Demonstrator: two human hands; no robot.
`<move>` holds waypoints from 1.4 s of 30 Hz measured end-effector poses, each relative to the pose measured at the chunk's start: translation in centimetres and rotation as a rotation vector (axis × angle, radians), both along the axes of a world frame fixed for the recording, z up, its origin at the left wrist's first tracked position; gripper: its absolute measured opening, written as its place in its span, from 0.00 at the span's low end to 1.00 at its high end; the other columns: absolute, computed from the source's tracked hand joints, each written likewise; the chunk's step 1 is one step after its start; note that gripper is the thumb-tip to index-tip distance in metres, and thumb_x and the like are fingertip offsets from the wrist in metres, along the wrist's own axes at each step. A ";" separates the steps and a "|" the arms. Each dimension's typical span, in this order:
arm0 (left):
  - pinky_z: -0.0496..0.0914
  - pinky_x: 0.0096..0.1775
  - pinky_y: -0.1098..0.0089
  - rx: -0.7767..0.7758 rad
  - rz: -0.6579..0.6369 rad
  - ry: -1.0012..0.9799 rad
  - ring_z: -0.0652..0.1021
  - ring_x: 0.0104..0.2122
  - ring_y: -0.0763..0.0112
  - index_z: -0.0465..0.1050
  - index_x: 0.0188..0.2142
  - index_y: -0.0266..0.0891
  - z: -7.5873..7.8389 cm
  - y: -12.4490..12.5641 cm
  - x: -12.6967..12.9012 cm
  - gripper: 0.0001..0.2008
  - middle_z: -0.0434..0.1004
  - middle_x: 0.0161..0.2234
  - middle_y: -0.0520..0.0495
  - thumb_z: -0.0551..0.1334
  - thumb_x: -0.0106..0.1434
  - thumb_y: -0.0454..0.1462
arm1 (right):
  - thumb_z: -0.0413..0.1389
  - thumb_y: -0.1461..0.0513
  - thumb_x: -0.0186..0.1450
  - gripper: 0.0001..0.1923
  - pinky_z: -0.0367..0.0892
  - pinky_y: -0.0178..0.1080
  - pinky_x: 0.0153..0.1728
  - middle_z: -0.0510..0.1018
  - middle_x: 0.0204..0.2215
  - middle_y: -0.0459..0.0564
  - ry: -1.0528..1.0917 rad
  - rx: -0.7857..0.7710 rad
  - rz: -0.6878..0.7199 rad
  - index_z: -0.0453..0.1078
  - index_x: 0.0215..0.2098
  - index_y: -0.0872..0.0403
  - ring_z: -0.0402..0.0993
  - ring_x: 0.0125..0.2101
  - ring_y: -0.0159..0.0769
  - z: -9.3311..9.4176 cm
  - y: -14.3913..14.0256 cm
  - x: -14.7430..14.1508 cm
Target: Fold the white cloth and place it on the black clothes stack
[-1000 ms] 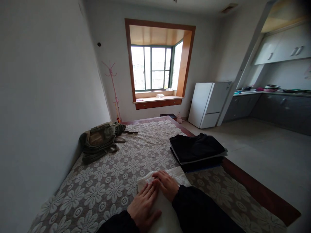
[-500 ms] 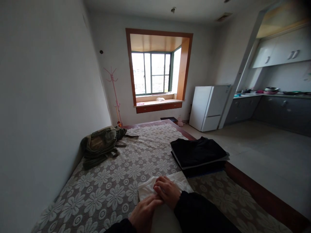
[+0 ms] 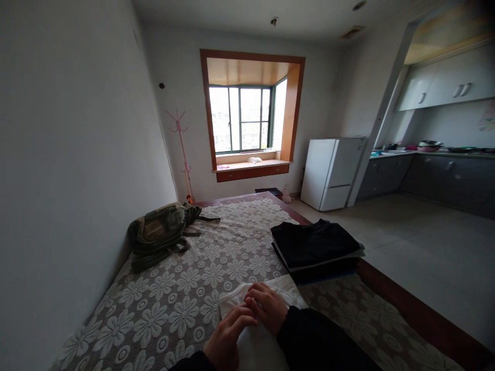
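Note:
A folded white cloth (image 3: 255, 340) lies on the flower-patterned bedspread (image 3: 185, 288) right in front of me. My right hand (image 3: 268, 306) rests on its far end, fingers curled onto the fabric. My left hand (image 3: 226, 337) lies on the cloth's left side, its fingertips touching the right hand's fingers. Both arms wear dark sleeves. Just beyond the right hand sits a stack of folded dark clothes (image 3: 315, 247) near the bed's right edge.
An olive backpack (image 3: 160, 232) lies at the bed's left, against the wall. The bed's wooden edge (image 3: 410, 314) runs along the right. Across the tiled floor stand a white fridge (image 3: 330, 172) and kitchen counters (image 3: 433, 172). A pink coat stand (image 3: 181, 149) is beside the window.
My left hand has slid back toward me and its fingers have curled in against the right hand. The view has tilted slightly upward.

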State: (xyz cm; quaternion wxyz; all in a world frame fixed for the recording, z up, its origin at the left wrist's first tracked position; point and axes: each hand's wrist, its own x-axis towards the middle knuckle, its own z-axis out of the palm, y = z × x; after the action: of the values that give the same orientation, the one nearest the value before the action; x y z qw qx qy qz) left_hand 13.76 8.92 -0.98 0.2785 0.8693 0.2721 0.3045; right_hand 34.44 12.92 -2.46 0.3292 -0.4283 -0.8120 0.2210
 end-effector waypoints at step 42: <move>0.71 0.44 0.73 0.092 0.016 -0.111 0.79 0.40 0.68 0.71 0.35 0.41 -1.1 -0.3 0.3 0.20 0.78 0.39 0.46 0.52 0.46 0.21 | 0.53 0.57 0.72 0.10 0.66 0.45 0.50 0.79 0.41 0.50 -0.023 -0.037 0.028 0.75 0.38 0.50 0.73 0.44 0.41 0.2 0.1 0.3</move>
State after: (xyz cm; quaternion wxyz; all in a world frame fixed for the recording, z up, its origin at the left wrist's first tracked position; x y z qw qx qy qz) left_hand 14.07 8.66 -2.07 0.2502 0.8607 0.2490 0.3668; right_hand 34.72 13.00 -2.31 0.3087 -0.4256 -0.8174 0.2355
